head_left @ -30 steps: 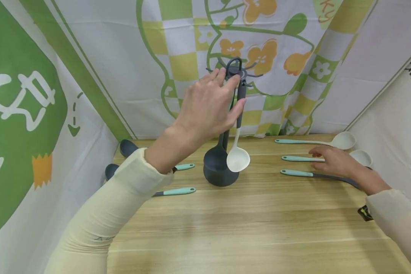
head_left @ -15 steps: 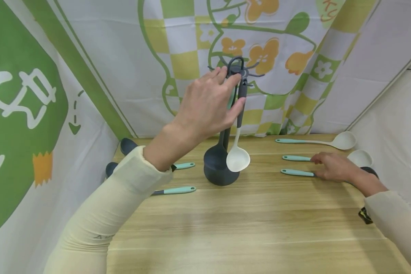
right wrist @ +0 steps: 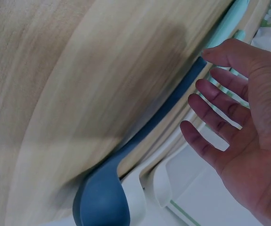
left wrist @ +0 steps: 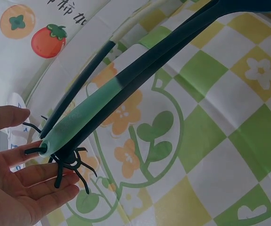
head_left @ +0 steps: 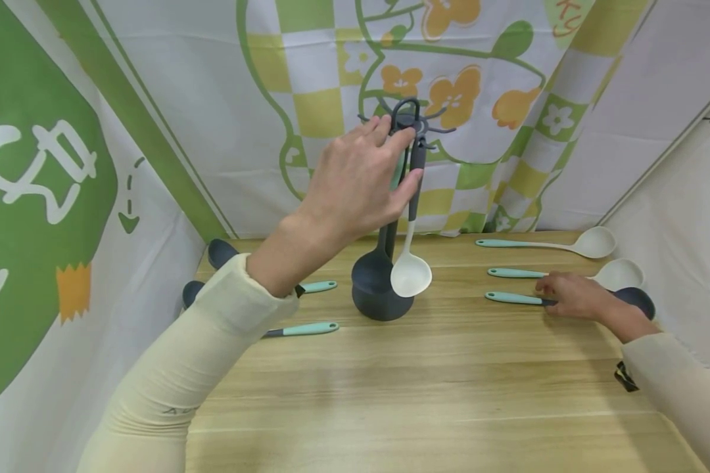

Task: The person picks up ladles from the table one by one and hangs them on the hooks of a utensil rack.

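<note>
My left hand [head_left: 357, 180] rests its nearly straight fingers against the top of a dark utensil stand [head_left: 384, 307], thumb held apart. Curved hooks [left wrist: 86, 181] spread from the stand's top beside the fingertips in the left wrist view. A white ladle [head_left: 411, 276] with a dark handle and a dark ladle [left wrist: 97, 106] with a mint handle hang from it. Over on the right, my right hand [head_left: 575, 295] is close over a dark ladle [right wrist: 104, 195] with a mint handle lying on the table. Its thumb tip is right at the handle, the other fingers loosely bent and spread.
Two white ladles [head_left: 594, 243] with mint handles lie behind the dark one on the wooden table [head_left: 390, 407]. Left of the stand are dark ladle bowls [head_left: 220, 253] and mint handles [head_left: 310, 329], partly behind my left sleeve [head_left: 213, 348]. A printed curtain [head_left: 319, 118] hangs behind.
My right hand has moved slightly toward me, from over the middle white ladle to over the nearest dark ladle's handle. The left hand stays at the stand's top.
</note>
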The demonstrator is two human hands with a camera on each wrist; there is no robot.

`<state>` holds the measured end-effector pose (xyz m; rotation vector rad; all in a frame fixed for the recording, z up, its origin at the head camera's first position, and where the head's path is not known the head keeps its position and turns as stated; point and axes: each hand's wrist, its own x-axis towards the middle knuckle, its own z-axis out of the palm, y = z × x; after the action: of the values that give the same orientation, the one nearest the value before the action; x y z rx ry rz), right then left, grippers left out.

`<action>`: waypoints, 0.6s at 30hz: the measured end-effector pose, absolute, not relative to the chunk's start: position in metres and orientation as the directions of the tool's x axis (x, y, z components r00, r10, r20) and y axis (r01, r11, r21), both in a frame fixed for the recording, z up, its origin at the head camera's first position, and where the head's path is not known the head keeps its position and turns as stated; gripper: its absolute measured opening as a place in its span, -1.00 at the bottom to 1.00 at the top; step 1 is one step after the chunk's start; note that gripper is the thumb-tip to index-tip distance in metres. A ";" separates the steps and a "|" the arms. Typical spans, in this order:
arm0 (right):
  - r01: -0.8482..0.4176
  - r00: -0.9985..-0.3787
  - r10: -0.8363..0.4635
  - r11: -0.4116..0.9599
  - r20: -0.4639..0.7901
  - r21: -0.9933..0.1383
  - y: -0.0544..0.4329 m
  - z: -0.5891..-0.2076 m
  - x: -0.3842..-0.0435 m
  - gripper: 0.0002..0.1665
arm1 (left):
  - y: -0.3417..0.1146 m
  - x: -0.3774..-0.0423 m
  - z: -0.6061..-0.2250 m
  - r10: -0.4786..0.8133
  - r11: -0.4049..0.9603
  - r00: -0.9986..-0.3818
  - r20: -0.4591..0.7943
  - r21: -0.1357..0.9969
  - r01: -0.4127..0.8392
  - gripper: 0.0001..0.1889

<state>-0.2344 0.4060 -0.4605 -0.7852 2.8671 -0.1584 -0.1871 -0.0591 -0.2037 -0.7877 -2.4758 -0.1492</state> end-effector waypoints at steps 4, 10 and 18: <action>-0.498 -0.846 -0.517 0.854 -0.131 -0.150 0.408 -0.466 -0.235 -0.57 | -0.059 -0.187 -0.204 0.504 0.824 -0.689 0.522 -0.052 0.564 -0.46; -0.471 -0.858 -0.490 0.870 -0.156 -0.144 0.408 -0.469 -0.233 -0.61 | -0.060 -0.187 -0.203 0.500 0.821 -0.687 0.527 -0.035 0.570 -0.48; -0.446 -0.872 -0.465 0.883 -0.153 -0.144 0.409 -0.475 -0.234 -0.61 | -0.062 -0.189 -0.203 0.496 0.818 -0.695 0.521 -0.011 0.575 -0.49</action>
<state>-0.2340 0.4092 -0.4751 -0.7004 2.8695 -0.1541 -0.1889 -0.0616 -0.2032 -0.7913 -2.4855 -0.2071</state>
